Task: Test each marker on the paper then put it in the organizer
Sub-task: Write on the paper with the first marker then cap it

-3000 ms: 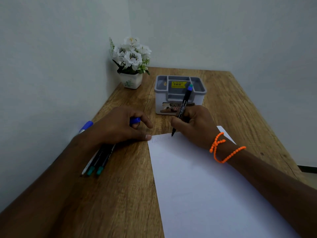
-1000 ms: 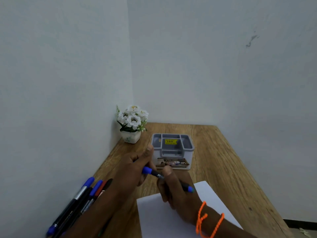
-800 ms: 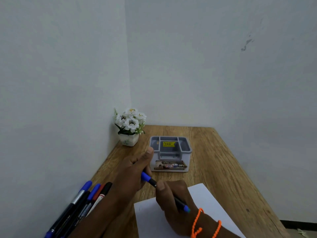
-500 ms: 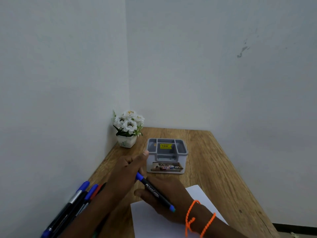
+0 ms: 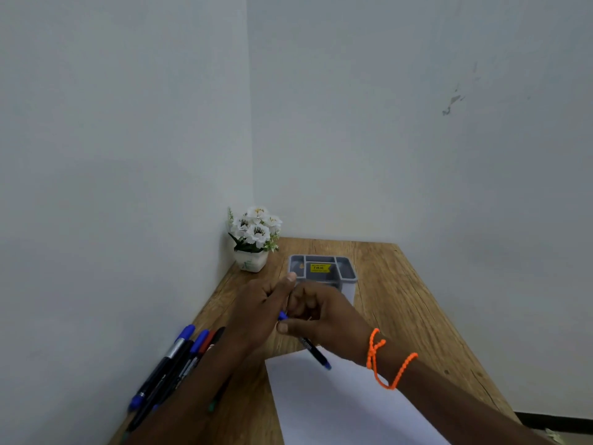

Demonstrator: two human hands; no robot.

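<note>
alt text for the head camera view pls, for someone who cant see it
Over a wooden table, a person's right hand grips a black marker while the left hand meets it at its blue cap end. White paper lies below, more markers lie left, and a grey organizer and flower pot stand behind.

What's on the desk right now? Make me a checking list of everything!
Surface: wooden table in a wall corner.
Job's things: black marker with blue ends held over white paper; spare markers lie by the left wall; grey organizer, no markers seen inside.
Clutter: potted white flowers.
Hands: right hand grips the marker; left hand touches its blue cap end.
Cables: nothing seen.
Surroundings: plain walls, scuff mark; orange bracelet on right wrist.
</note>
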